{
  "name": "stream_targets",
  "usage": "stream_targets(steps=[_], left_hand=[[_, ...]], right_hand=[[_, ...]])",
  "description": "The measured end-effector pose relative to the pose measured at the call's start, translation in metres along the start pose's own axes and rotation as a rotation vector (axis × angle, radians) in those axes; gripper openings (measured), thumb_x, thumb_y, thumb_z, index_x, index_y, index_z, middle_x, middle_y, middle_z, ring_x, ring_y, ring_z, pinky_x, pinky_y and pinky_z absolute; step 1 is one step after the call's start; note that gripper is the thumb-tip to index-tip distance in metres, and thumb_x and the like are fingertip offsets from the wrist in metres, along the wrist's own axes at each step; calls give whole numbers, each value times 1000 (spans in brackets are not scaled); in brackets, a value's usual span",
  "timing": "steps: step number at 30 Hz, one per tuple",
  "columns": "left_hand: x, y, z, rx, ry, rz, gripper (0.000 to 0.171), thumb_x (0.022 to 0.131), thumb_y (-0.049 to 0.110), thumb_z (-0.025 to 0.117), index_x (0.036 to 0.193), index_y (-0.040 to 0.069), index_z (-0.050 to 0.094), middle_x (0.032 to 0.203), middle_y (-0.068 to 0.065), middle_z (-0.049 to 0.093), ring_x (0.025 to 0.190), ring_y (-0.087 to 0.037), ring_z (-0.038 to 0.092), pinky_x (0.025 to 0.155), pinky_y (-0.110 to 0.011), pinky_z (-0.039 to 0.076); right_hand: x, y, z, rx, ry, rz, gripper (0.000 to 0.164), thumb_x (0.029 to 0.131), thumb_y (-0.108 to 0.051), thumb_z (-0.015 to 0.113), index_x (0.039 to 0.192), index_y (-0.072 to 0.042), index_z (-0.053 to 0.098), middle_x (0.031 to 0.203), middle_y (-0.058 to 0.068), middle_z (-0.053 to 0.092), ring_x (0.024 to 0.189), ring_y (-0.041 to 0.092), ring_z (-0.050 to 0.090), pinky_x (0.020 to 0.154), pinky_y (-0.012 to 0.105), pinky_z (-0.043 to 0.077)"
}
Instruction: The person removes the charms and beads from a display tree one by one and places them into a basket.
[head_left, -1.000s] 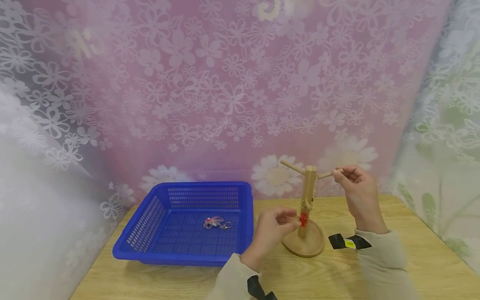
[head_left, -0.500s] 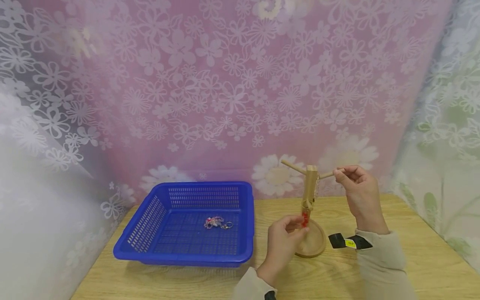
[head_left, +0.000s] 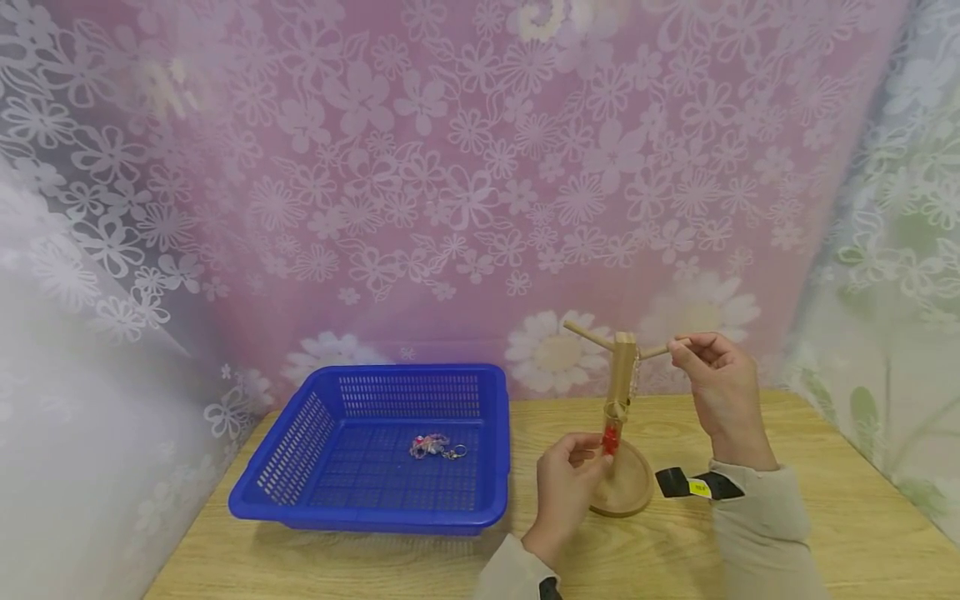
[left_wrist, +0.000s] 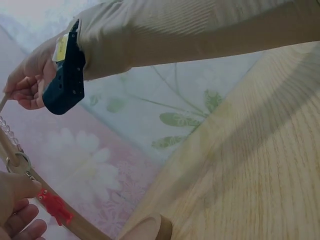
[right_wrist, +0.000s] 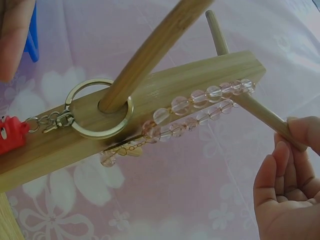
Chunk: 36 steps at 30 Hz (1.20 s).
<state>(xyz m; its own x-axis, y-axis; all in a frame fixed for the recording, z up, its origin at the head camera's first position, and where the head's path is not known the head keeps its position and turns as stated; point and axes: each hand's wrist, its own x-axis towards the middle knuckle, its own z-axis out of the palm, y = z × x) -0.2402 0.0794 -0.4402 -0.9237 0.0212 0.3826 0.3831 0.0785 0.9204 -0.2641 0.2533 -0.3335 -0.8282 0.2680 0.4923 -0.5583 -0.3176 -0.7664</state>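
Currently, the right hand point(head_left: 718, 379) pinches a round wooden peg point(right_wrist: 262, 116); the left hand point(head_left: 564, 486), fingers bent, is beside a red figurine keyring point(head_left: 611, 440). That hand's hold is unclear.

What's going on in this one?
A person's right hand pinches the end of a peg on a wooden stand; a beaded bracelet hangs on that peg. The left hand is at a red figure whose ring loops around a lower peg; its grip is unclear. Another trinket lies in the blue basket.
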Motion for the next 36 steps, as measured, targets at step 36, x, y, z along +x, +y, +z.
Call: stream_targets(steps=[36], left_hand=[[9, -18, 31, -21, 159, 8, 22, 73, 4, 78, 89, 12, 66, 84, 3, 64, 78, -16, 60, 70, -27, 50]], right_hand=[[-1, 0, -1, 30, -26, 8, 16, 87, 10, 58, 87, -4, 63, 85, 0, 65, 73, 10, 58, 69, 17, 50]])
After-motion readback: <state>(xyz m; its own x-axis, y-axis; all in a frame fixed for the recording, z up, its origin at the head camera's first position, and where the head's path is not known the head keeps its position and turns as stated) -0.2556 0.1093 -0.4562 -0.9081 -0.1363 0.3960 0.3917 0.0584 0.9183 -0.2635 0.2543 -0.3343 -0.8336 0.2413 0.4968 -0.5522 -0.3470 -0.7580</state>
